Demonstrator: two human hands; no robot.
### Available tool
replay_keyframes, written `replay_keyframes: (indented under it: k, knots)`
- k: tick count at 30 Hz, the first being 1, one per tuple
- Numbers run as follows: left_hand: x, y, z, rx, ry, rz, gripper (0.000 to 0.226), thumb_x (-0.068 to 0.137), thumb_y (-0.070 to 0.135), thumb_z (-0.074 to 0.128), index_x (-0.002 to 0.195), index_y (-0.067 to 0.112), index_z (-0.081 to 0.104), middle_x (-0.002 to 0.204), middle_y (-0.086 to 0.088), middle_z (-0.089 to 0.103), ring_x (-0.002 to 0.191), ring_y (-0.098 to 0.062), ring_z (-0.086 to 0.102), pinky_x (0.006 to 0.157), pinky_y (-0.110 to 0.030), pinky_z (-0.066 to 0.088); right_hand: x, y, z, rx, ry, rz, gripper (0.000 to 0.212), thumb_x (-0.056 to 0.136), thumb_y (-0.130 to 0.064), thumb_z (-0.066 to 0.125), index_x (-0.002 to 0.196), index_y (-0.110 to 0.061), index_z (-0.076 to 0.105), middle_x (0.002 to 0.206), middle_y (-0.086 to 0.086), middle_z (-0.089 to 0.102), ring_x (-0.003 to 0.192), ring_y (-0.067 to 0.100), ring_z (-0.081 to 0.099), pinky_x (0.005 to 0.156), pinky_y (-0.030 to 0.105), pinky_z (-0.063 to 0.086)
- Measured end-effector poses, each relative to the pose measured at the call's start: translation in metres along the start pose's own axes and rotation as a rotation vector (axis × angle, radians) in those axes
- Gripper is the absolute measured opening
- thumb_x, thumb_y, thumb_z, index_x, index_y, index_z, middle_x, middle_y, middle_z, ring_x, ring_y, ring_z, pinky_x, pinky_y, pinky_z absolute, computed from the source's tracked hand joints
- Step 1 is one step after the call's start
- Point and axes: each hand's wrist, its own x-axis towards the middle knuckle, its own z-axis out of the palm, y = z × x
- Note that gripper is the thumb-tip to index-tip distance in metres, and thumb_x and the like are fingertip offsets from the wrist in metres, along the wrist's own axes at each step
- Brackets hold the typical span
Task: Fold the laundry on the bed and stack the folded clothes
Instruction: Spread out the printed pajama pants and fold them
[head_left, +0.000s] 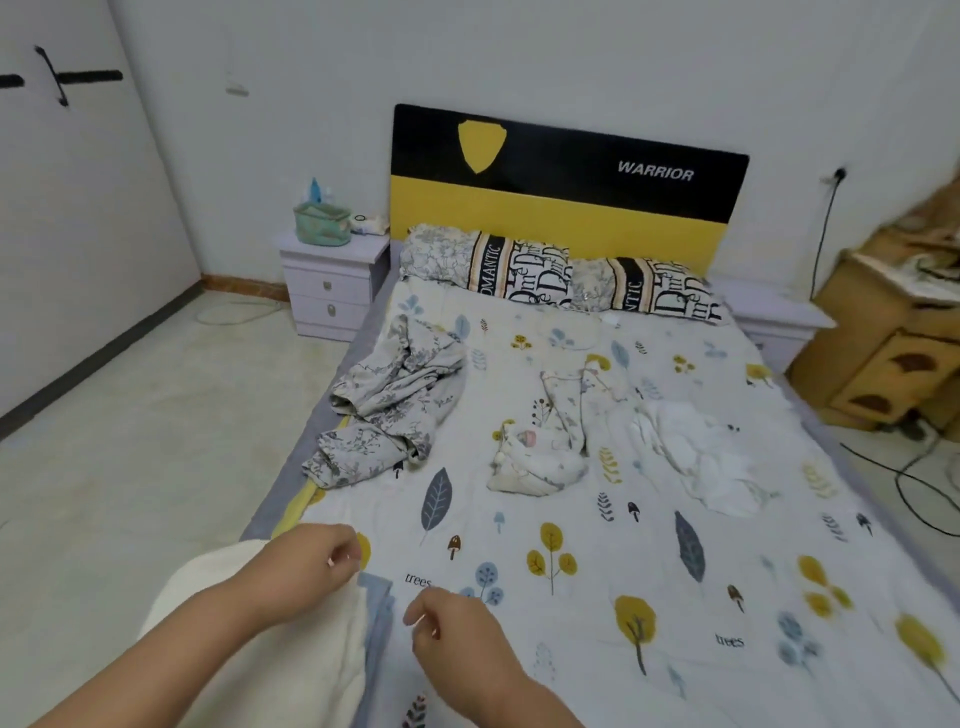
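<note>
Both hands hover over the near corner of the bed (571, 519). The left hand (317, 564) and right hand (452, 631) have fingers loosely curled, holding nothing. A cream cloth (270, 649) lies under the left forearm. 3 crumpled garments lie mid-bed: grey floral (387, 405), pale printed (540, 457), white (696, 457).

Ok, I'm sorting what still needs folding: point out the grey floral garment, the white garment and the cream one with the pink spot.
Grey floral garment (387, 402), head view, its crumpled middle.
White garment (696, 449), head view, centre.
Cream garment (540, 462), head view, bunched lower part.
</note>
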Motion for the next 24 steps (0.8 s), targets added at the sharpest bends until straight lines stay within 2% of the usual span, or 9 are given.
replay_keyframes:
  k: [2, 4, 6, 8, 11, 14, 16, 21, 24]
  knots:
    - [0.008, 0.022, 0.002, -0.01, -0.041, 0.02, 0.023, 0.093, 0.023, 0.049, 0.074, 0.035, 0.046, 0.085, 0.012, 0.06, 0.081, -0.004, 0.054, 0.069, -0.011, 0.038, -0.009, 0.016, -0.022, -0.031, 0.013, 0.04, 0.029, 0.09, -0.014, 0.04, 0.108, -0.02, 0.062, 0.099, 0.006, 0.061, 0.082, 0.016, 0.05, 0.073, 0.022, 0.038]
    - [0.017, 0.045, 0.005, -0.008, -0.09, 0.032, 0.025, 0.093, 0.024, 0.049, 0.072, 0.038, 0.043, 0.085, 0.01, 0.06, 0.082, -0.006, 0.055, 0.075, -0.017, 0.042, -0.017, 0.032, -0.044, -0.053, 0.02, 0.075, 0.029, 0.091, -0.015, 0.041, 0.11, -0.019, 0.063, 0.107, 0.006, 0.063, 0.094, 0.02, 0.057, 0.073, 0.021, 0.038]
    - [0.028, 0.07, 0.009, -0.003, -0.115, 0.054, 0.022, 0.094, 0.027, 0.049, 0.075, 0.038, 0.045, 0.088, 0.011, 0.061, 0.082, -0.005, 0.055, 0.075, -0.018, 0.042, -0.026, 0.05, -0.068, -0.069, 0.015, 0.106, 0.028, 0.092, -0.016, 0.043, 0.112, -0.018, 0.063, 0.117, 0.006, 0.062, 0.106, 0.02, 0.057, 0.076, 0.02, 0.037]
    - [0.038, 0.096, 0.014, -0.01, -0.13, 0.081, 0.015, 0.094, 0.029, 0.048, 0.081, 0.036, 0.049, 0.092, 0.011, 0.063, 0.084, -0.005, 0.057, 0.074, -0.016, 0.043, -0.033, 0.071, -0.092, -0.087, 0.003, 0.129, 0.029, 0.092, -0.016, 0.042, 0.113, -0.017, 0.063, 0.121, 0.007, 0.06, 0.111, 0.021, 0.056, 0.08, 0.021, 0.039]
    - [0.057, 0.137, 0.027, -0.015, -0.166, 0.102, 0.007, 0.095, 0.031, 0.047, 0.09, 0.032, 0.053, 0.098, 0.01, 0.062, 0.086, -0.005, 0.057, 0.072, -0.015, 0.042, -0.04, 0.107, -0.127, -0.102, -0.003, 0.155, 0.028, 0.091, -0.016, 0.042, 0.111, -0.015, 0.063, 0.119, 0.008, 0.061, 0.11, 0.021, 0.056, 0.079, 0.022, 0.039]
    - [0.079, 0.177, 0.042, -0.045, -0.185, 0.103, 0.009, 0.096, 0.031, 0.047, 0.088, 0.034, 0.051, 0.092, 0.012, 0.059, 0.079, -0.002, 0.053, 0.065, -0.01, 0.038, -0.044, 0.149, -0.162, -0.127, 0.002, 0.16, 0.028, 0.09, -0.016, 0.043, 0.109, -0.014, 0.064, 0.116, 0.007, 0.063, 0.106, 0.018, 0.057, 0.081, 0.02, 0.04]
    - [0.092, 0.201, 0.056, -0.048, -0.187, 0.085, 0.01, 0.095, 0.031, 0.046, 0.087, 0.036, 0.05, 0.091, 0.014, 0.058, 0.08, 0.0, 0.053, 0.066, -0.009, 0.038, -0.045, 0.179, -0.183, -0.155, 0.006, 0.173, 0.028, 0.089, -0.017, 0.043, 0.107, -0.015, 0.064, 0.115, 0.006, 0.063, 0.1, 0.017, 0.056, 0.078, 0.018, 0.04]
    - [0.128, 0.246, 0.092, -0.076, -0.181, 0.026, 0.01, 0.094, 0.03, 0.047, 0.086, 0.035, 0.05, 0.091, 0.014, 0.058, 0.086, -0.005, 0.055, 0.079, -0.017, 0.043, -0.026, 0.245, -0.227, -0.238, -0.057, 0.201, 0.024, 0.09, -0.019, 0.043, 0.104, -0.02, 0.062, 0.117, 0.004, 0.061, 0.106, 0.016, 0.056, 0.081, 0.017, 0.038]
    - [0.152, 0.26, 0.11, -0.061, -0.177, 0.003, 0.018, 0.094, 0.027, 0.044, 0.079, 0.037, 0.045, 0.091, 0.013, 0.056, 0.085, -0.005, 0.055, 0.077, -0.016, 0.042, -0.001, 0.274, -0.245, -0.279, -0.132, 0.193, 0.019, 0.092, -0.016, 0.043, 0.103, -0.024, 0.056, 0.12, 0.003, 0.056, 0.102, 0.013, 0.052, 0.077, 0.017, 0.034]
